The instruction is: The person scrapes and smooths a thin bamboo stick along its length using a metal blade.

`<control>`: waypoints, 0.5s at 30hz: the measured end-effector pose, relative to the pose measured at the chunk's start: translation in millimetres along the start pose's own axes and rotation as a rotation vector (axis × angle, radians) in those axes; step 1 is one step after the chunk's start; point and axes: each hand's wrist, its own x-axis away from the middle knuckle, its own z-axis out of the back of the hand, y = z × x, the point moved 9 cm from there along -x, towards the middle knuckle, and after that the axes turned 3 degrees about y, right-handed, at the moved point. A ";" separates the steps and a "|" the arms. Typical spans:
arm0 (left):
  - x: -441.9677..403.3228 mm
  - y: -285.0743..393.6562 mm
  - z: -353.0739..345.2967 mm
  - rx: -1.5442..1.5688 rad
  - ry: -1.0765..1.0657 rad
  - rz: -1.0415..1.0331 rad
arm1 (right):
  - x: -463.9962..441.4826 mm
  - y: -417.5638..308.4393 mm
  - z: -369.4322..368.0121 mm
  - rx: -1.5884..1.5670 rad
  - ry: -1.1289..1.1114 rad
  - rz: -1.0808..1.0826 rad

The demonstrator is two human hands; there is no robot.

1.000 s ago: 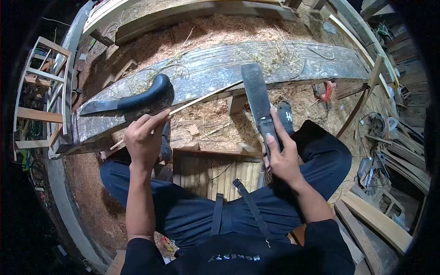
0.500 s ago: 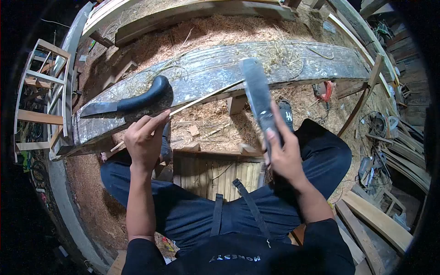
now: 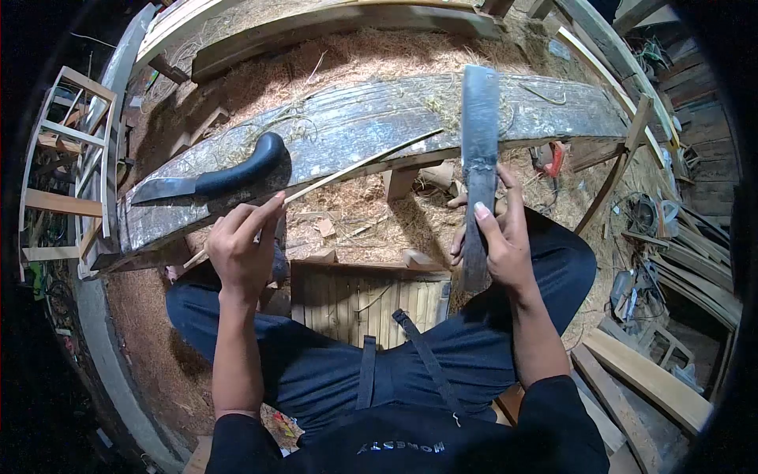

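Note:
My left hand (image 3: 243, 243) is closed around a thin bamboo strip (image 3: 355, 167). The strip slants up to the right, its far end over the weathered plank (image 3: 379, 110), and its near end shows below my hand. In my right hand (image 3: 508, 241) is a broad-bladed knife (image 3: 480, 114) with a square tip and a dark handle, held upright with my thumb along the handle. Its blade stands just right of the strip's far end, apart from it. Another knife with a curved black handle (image 3: 245, 170) lies on the plank, above my left hand.
Thin shavings (image 3: 288, 122) lie on the plank, and sawdust covers the ground. A slatted bamboo seat (image 3: 367, 304) stands between my legs. A wooden frame (image 3: 71, 170) leans at far left. Timber pieces (image 3: 647, 379) lie at right, near a red tool (image 3: 555, 156).
The broad-bladed knife has moved right, off the strip's far end, and turned more upright. My left hand still holds the strip in nearly the same place.

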 end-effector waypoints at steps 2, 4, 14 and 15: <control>-1.1 1.2 4.2 0.003 0.024 -0.010 | -1.5 -2.6 -1.3 -0.008 -0.013 -0.011; -0.7 2.8 6.3 0.004 0.034 -0.018 | -1.8 -0.7 -3.1 0.105 -0.064 -0.050; 1.9 -2.1 8.0 0.025 0.048 -0.006 | -5.0 0.7 -3.4 0.228 -0.043 0.024; 1.9 -2.0 7.8 0.025 0.048 -0.005 | -5.1 -0.2 -3.6 0.248 -0.041 0.025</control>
